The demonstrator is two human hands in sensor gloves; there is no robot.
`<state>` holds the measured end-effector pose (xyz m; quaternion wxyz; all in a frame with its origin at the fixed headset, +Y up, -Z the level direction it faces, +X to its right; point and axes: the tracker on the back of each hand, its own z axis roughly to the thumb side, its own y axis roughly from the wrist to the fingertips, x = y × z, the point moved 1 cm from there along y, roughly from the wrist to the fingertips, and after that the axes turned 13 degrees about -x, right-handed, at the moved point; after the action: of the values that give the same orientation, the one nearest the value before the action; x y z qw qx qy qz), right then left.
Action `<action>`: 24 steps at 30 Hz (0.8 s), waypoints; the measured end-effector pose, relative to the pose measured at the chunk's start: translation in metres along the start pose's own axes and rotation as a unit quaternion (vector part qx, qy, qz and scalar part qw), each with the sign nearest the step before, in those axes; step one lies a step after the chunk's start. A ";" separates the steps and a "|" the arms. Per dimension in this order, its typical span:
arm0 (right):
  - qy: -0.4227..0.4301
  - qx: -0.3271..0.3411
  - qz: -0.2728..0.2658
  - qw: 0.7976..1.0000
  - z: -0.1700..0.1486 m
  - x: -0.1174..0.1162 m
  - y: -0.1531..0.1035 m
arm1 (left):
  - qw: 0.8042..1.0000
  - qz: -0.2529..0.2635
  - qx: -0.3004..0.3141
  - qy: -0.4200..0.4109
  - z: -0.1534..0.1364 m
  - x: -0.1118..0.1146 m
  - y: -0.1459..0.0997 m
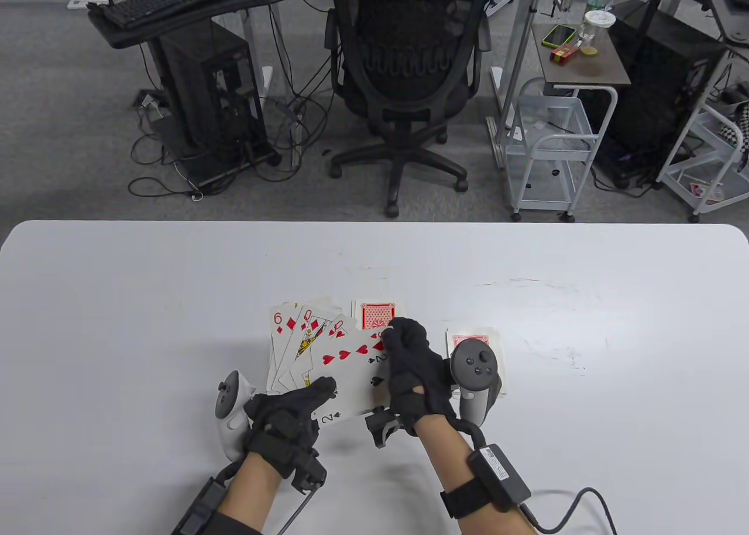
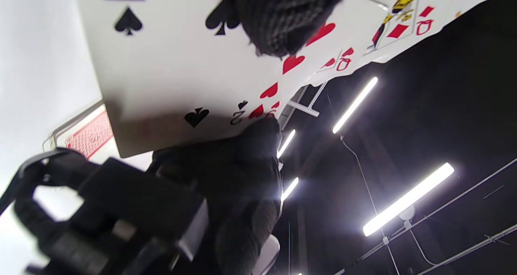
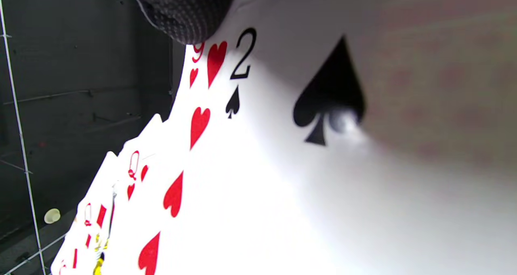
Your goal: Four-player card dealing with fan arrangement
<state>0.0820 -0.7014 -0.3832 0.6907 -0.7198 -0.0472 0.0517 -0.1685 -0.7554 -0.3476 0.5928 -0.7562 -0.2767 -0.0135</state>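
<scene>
Both hands grip a face-up fan [image 1: 319,353]: left hand [image 1: 287,421] at its near corner, right hand [image 1: 412,371] pinching the two of spades [image 3: 282,105]. Only the table view shows two face-down piles [image 1: 377,314] on the worktop [image 1: 117,324].

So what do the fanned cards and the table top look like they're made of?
The fanned cards look like coated card stock with a smooth, slightly glossy finish: thin, crisp edges, sharp print, and they hold flat while fanned between the left hand and right hand. The table looks like matte white laminate, evenly pale with faint scuff marks, though the core is not visible.
</scene>
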 end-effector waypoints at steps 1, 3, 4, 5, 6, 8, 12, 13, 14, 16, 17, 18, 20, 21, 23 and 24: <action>-0.003 0.004 -0.002 1.000 0.002 0.003 0.001 | 1.000 -0.003 -0.002 0.004 0.000 0.001 0.001; -0.008 0.012 -0.009 1.000 0.006 0.013 0.002 | 1.000 -0.016 -0.007 0.011 -0.001 0.003 0.002; -0.004 0.013 -0.009 1.000 0.008 0.017 0.003 | 1.000 -0.019 -0.008 0.007 -0.001 0.004 0.002; 0.006 0.022 -0.006 1.000 0.011 0.023 0.005 | 1.000 -0.027 -0.015 0.006 -0.001 0.004 0.002; 0.009 0.036 -0.005 0.999 0.014 0.030 0.007 | 0.999 -0.037 -0.021 0.012 -0.001 0.003 0.002; 0.003 0.070 -0.002 0.998 0.022 0.043 0.009 | 0.998 -0.042 -0.033 0.038 0.000 0.003 0.003; -0.031 0.160 0.008 0.987 0.041 0.061 0.008 | 0.988 -0.078 -0.084 0.102 -0.003 0.009 0.006; -0.033 0.177 0.012 0.984 0.046 0.064 0.007 | 0.984 -0.083 -0.096 0.122 -0.004 0.012 0.008; -0.030 0.182 0.013 0.983 0.048 0.065 0.006 | 0.981 -0.088 -0.107 0.136 -0.006 0.013 0.008; -0.024 0.204 0.015 0.978 0.056 0.067 0.002 | 0.970 -0.100 -0.129 0.180 -0.010 0.018 0.010; -0.026 0.209 0.014 0.977 0.058 0.067 0.001 | 0.966 -0.101 -0.138 0.193 -0.011 0.019 0.011; -0.033 0.217 0.012 0.976 0.061 0.068 0.000 | 0.960 -0.107 -0.149 0.210 -0.013 0.021 0.012; -0.041 0.224 0.004 0.974 0.064 0.070 -0.002 | 0.953 -0.112 -0.162 0.232 -0.016 0.023 0.013; -0.034 0.225 0.002 0.974 0.065 0.071 -0.002 | 0.949 -0.112 -0.168 0.244 -0.017 0.024 0.014; -0.025 0.226 -0.003 0.974 0.065 0.074 -0.003 | 0.943 -0.114 -0.178 0.256 -0.019 0.024 0.015; -0.029 0.227 -0.009 0.973 0.066 0.076 -0.003 | 0.942 -0.114 -0.179 0.261 -0.019 0.024 0.015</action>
<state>0.1479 -0.6259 -0.3838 0.8349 -0.5418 -0.0606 0.0757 -0.1359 -0.7652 -0.3467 0.4932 -0.7833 -0.1902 -0.3271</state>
